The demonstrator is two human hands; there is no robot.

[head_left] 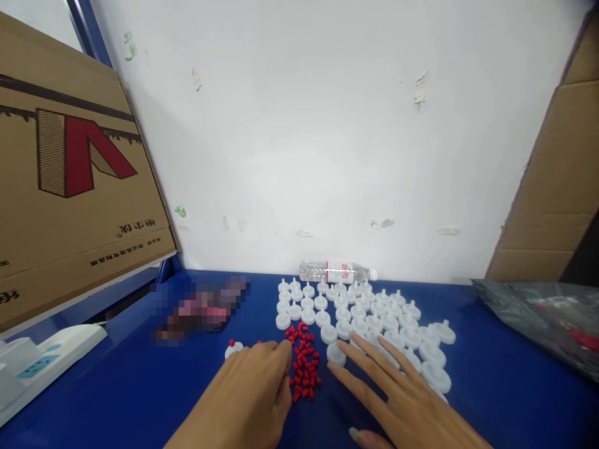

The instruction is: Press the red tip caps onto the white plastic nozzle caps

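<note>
Down on the blue counter, straight to the left hand, curled knuckles-up at the left edge of a loose heap of red caps; fingers folded, tips out of sight, so impossible to make out what, if anything, in that grip; just beyond those knuckles, partly covered, a lone white cap with a red tip on top; beside it, another speck of red, peeking over the hand.

Over to the right hand, palm down, grip loose and wide, fingers fanned across the near part of the white caps; plenty of those, stems up, packed close to the right of the red heap and behind it; just behind them, a bottle on its side along the white wall; far left, a power strip below a printed cardboard box; between strip and caps, a pixelated patch, too blurred to name; far right, a grey plastic bag, red showing through.
</note>
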